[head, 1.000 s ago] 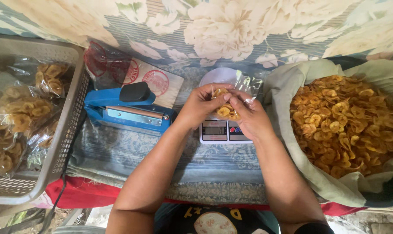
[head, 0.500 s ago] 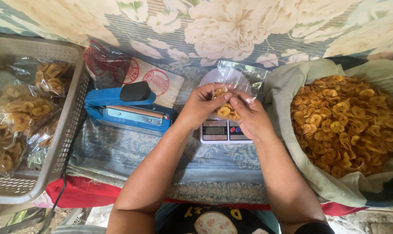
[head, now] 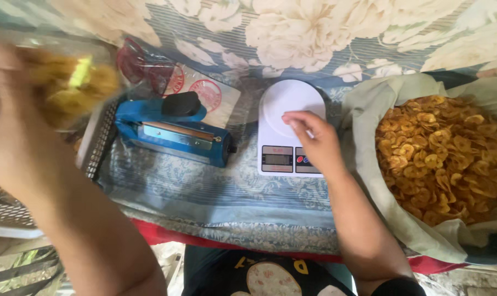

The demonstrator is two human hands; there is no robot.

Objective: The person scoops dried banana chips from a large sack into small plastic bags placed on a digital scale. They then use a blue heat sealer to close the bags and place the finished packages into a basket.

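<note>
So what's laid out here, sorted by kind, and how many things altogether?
Kitchen scale, white, right hand resting on it: 1
Heat sealer, blue: 1
Sack of yellow chips, open: 1
Plastic basket, grey: 1
Filled chip bag, blurred, at the left hand: 1
Stack of empty printed bags: 1
Total: 6

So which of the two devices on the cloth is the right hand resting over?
The white kitchen scale with the round platform: the right hand lies over its right side. The blue heat sealer sits apart, to its left, untouched.
</note>
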